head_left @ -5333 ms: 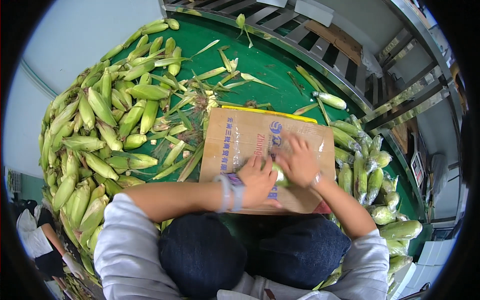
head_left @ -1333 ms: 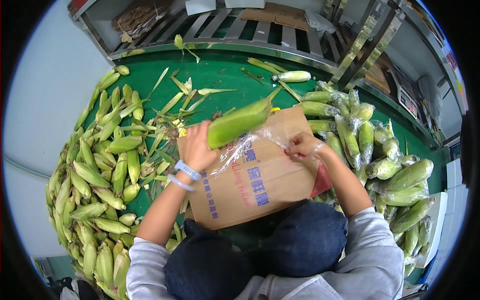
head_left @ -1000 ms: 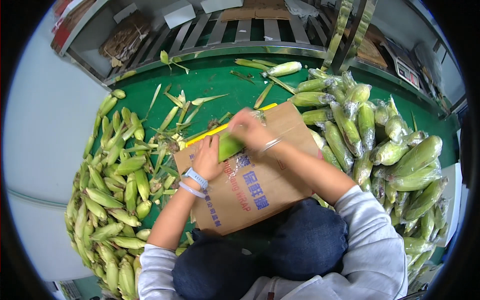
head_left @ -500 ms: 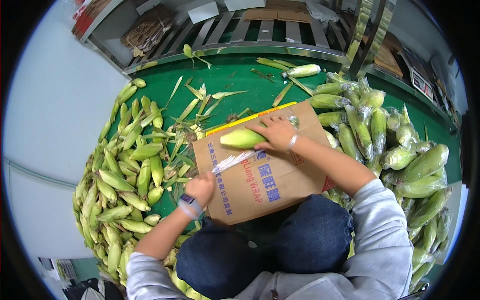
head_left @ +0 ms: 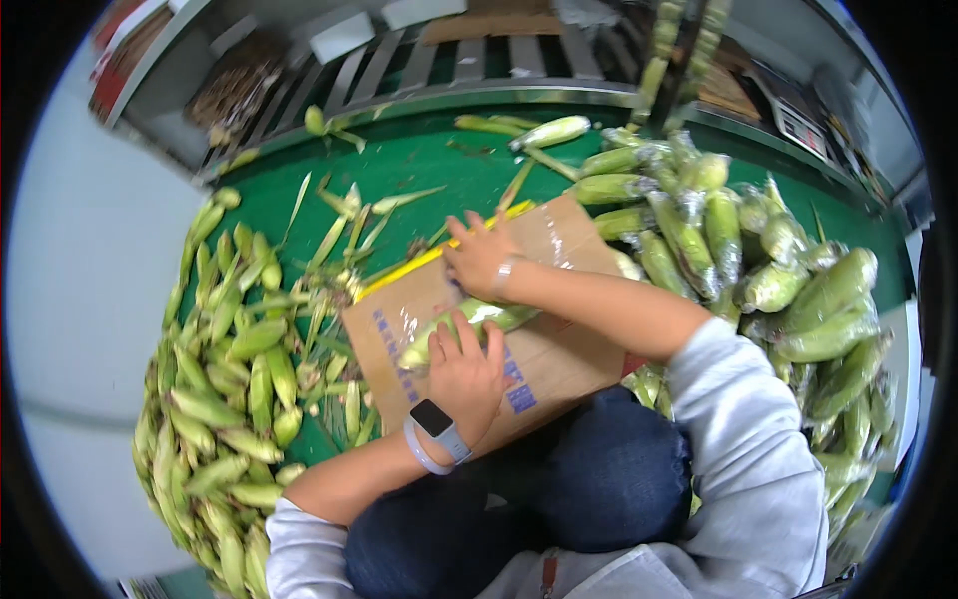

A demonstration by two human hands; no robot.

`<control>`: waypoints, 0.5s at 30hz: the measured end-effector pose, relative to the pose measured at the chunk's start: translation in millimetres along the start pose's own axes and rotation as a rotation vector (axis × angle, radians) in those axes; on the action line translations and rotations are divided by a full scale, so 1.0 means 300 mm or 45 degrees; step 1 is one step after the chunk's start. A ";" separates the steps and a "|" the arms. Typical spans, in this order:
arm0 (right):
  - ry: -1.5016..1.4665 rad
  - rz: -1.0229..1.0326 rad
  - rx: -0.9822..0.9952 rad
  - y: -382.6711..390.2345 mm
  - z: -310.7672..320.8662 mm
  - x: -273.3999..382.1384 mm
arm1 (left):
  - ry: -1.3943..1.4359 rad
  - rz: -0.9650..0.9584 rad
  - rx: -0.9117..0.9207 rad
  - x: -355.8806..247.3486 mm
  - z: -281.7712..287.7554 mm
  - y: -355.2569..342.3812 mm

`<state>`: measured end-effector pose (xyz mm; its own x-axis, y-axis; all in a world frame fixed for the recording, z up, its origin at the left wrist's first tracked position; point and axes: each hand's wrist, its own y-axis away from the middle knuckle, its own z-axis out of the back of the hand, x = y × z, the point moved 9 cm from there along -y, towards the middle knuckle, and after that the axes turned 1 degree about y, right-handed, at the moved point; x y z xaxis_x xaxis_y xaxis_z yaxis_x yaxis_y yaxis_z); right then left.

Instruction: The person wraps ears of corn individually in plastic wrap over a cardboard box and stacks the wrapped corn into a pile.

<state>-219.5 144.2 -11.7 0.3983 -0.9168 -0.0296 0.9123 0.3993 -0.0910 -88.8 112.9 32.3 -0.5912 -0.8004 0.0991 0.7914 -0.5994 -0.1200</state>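
A light-green ear of corn (head_left: 509, 315) lies across the brown cardboard box (head_left: 569, 364) in front of my knees, with shiny clear film around it. My left hand (head_left: 467, 374), wearing a watch, rests over the ear with its fingers spread, partly hiding it. Beyond the ear, my right hand (head_left: 484, 258) lies on the box near its yellow far edge (head_left: 419, 263), fingers apart. A glossy patch of clear film (head_left: 559, 240) shows on the cardboard to the right of that hand.
Unwrapped corn ears (head_left: 205, 404) are heaped on the left, and film-wrapped ears (head_left: 718, 225) are piled on the right. Loose husks (head_left: 349, 215) litter the green floor (head_left: 269, 175). A slatted metal rack (head_left: 469, 65) runs along the back, with a scale (head_left: 798, 130) at right.
My left hand has released the stretched film and moved right onto the corn. My right hand has come off the ear to the far edge. The ear now lies nearer me.
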 end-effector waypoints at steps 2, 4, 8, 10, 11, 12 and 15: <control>0.059 -0.144 0.013 -0.142 -0.063 -0.071 | -0.182 -0.021 -0.064 0.048 -0.154 -0.085; -0.115 -0.216 -0.054 -0.210 -0.020 -0.087 | -0.181 0.109 0.133 0.179 -0.223 -0.167; -0.059 -0.345 0.198 -0.270 -0.011 -0.141 | 0.264 0.055 0.287 0.338 -0.235 -0.358; -0.243 -0.444 0.521 -0.222 -0.057 -0.130 | 0.371 0.078 0.408 0.350 -0.261 -0.331; -0.262 -0.493 0.563 -0.199 -0.073 -0.151 | 0.483 0.092 0.525 0.323 -0.270 -0.320; -0.221 -0.427 0.497 -0.179 -0.074 -0.163 | 0.621 -0.034 0.553 0.226 -0.210 -0.299; -0.178 -0.453 0.319 -0.169 -0.150 -0.177 | 0.575 -0.648 0.883 0.115 -0.296 -0.100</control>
<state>-291.3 172.3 -50.4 0.0495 -0.9942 0.0960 0.9827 0.0656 0.1730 -146.5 102.6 -48.4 -0.7776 -0.4610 -0.4275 0.2549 -0.8528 0.4559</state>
